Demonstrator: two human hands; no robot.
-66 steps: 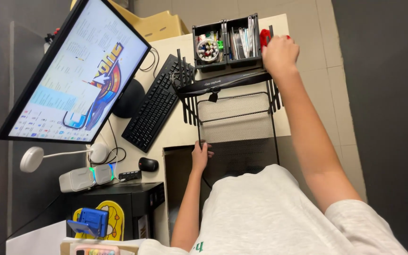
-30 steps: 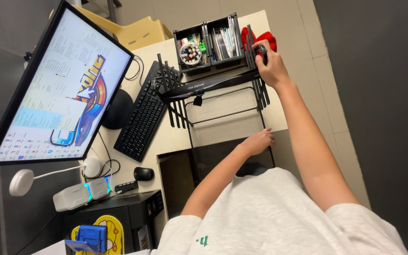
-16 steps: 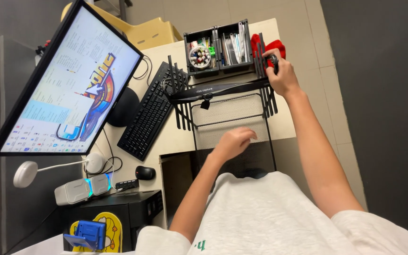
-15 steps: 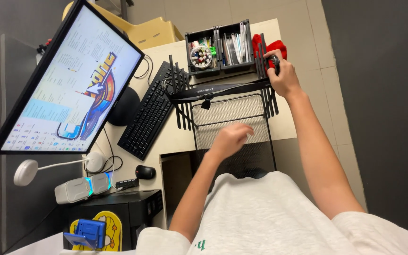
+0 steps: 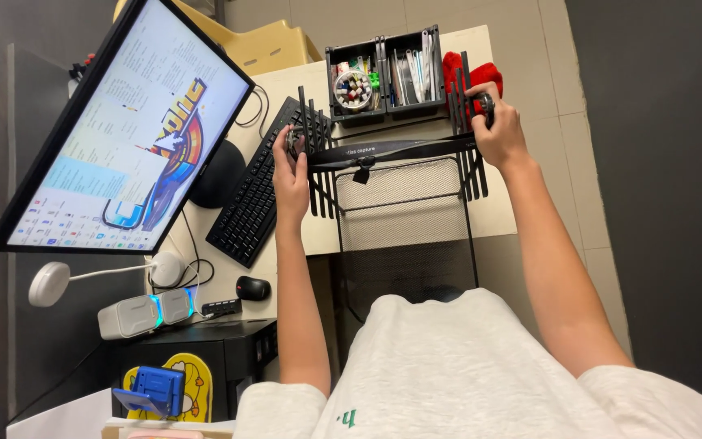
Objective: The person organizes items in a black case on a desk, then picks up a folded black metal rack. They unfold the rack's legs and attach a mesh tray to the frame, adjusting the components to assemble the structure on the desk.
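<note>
A black metal rack (image 5: 404, 175) with a mesh shelf and slatted ends stands on the pale desk (image 5: 497, 215), directly in front of the person. The left hand (image 5: 289, 167) is closed around a small knob at the rack's left slatted end, and the right hand (image 5: 496, 130) is closed around a matching knob at the right end. A narrow white label sits mid-way along the rack's dark top bar. Just behind the rack is a black organiser (image 5: 383, 75) of two compartments, one with a round tub of coloured bits, the other with upright white items. A red cloth (image 5: 465, 71) lies beside its right side. To the left lie a black keyboard (image 5: 252, 199) and a tilted monitor (image 5: 119, 134) showing a colourful graphic. A yellow box (image 5: 257, 47) sits beyond it.
</note>
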